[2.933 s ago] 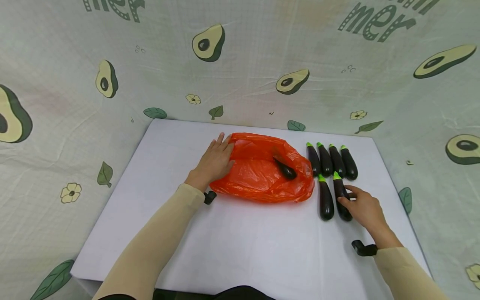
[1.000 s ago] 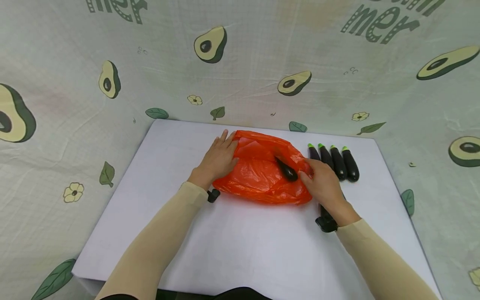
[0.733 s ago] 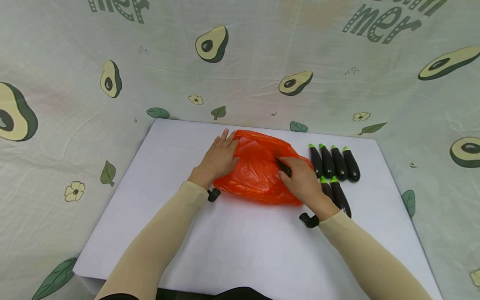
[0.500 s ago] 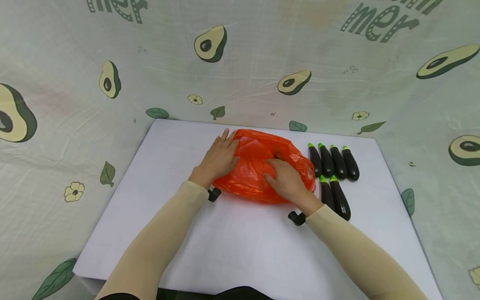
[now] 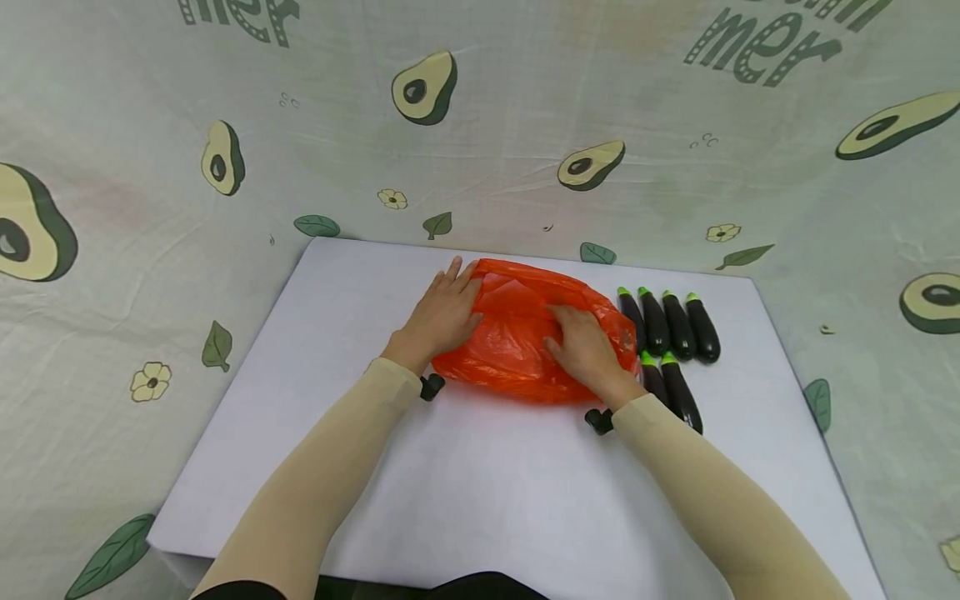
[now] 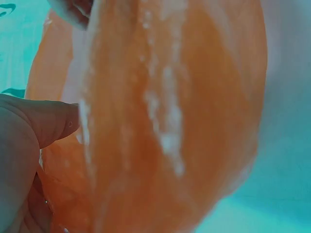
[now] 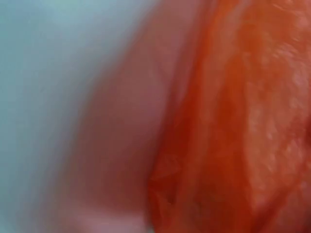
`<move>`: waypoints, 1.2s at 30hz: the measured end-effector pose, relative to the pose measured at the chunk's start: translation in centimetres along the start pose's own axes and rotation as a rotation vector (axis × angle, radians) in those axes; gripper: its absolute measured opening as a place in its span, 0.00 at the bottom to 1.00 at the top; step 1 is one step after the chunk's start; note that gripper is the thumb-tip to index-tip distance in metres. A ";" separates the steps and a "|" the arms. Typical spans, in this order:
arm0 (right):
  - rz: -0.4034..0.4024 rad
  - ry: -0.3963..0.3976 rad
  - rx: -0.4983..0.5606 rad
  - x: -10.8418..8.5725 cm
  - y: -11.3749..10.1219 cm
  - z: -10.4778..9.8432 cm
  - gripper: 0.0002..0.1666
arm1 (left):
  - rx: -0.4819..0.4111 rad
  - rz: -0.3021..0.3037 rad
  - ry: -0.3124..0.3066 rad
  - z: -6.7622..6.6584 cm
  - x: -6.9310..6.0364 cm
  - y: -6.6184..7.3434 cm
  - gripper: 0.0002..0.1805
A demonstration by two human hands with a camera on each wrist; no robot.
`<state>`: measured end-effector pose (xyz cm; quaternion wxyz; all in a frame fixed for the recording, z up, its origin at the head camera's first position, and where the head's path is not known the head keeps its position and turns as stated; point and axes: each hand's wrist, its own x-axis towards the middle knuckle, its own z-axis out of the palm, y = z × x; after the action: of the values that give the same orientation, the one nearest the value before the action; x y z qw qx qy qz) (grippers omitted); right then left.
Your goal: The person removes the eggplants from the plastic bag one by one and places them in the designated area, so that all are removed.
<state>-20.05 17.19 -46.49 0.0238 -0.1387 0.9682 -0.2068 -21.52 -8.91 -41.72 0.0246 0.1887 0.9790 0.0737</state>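
Observation:
A crumpled red plastic bag (image 5: 510,333) lies on the white table. My left hand (image 5: 435,312) rests along the bag's left edge, fingers straight and spread. In the left wrist view, the bag's translucent film (image 6: 165,121) fills the middle. My right hand (image 5: 585,346) lies over the right part of the bag, thumb and index finger apart with only red plastic visible between them. The other fingers are hidden. No eggplant shows at the bag now. The bag (image 7: 233,126) is blurred in the right wrist view.
Right of the bag stands a back row of several small eggplants (image 5: 678,327) with bright green caps. Two more eggplants (image 5: 680,392) lie in front of them, partly behind the right forearm. A printed avocado cloth (image 5: 495,125) hangs behind the table (image 5: 480,483).
My right hand left the front-row eggplants and moved left to the bag. It reached over the dark eggplant there, which is now out of sight. The left hand has barely moved.

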 end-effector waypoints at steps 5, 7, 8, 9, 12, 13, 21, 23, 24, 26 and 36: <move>-0.042 0.039 -0.111 0.3 0.9 0.6 0.38 | -0.019 -0.004 -0.010 0.2 0.3 0.1 0.39; -0.062 0.065 -0.149 0.3 1.2 0.8 0.37 | -0.014 -0.003 -0.011 0.2 0.3 0.1 0.39; -0.066 0.079 -0.166 0.3 1.3 1.0 0.37 | -0.013 -0.004 -0.011 0.3 0.3 0.2 0.39; -0.065 0.091 -0.175 0.3 1.5 1.1 0.36 | -0.016 -0.005 -0.010 0.3 0.3 0.2 0.39; -0.031 0.105 -0.188 0.4 1.9 1.3 0.37 | -0.017 -0.006 -0.014 0.3 0.3 0.4 0.39; -0.016 0.106 -0.189 0.4 2.1 1.4 0.37 | -0.018 -0.008 -0.017 0.2 0.4 0.4 0.39; -0.049 0.094 -0.205 0.4 2.4 1.7 0.34 | -0.007 -0.013 -0.018 0.1 0.2 0.6 0.39; -0.098 0.092 -0.204 0.3 2.2 1.8 0.32 | -0.005 -0.011 -0.021 0.0 0.2 0.6 0.39; -0.126 0.090 -0.197 0.2 2.0 1.9 0.32 | -0.004 -0.010 -0.023 0.0 0.1 0.6 0.38; -0.185 0.077 -0.182 0.1 1.6 2.0 0.31 | -0.005 -0.008 -0.022 0.0 0.1 0.6 0.38; -0.315 0.044 -0.288 -0.2 0.6 3.0 0.29 | -0.022 -0.001 -0.023 0.3 0.2 0.4 0.38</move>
<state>-19.74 16.60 -49.49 -0.0501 -0.2856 0.9544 -0.0707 -21.56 -8.42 -42.01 0.0379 0.1888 0.9778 0.0825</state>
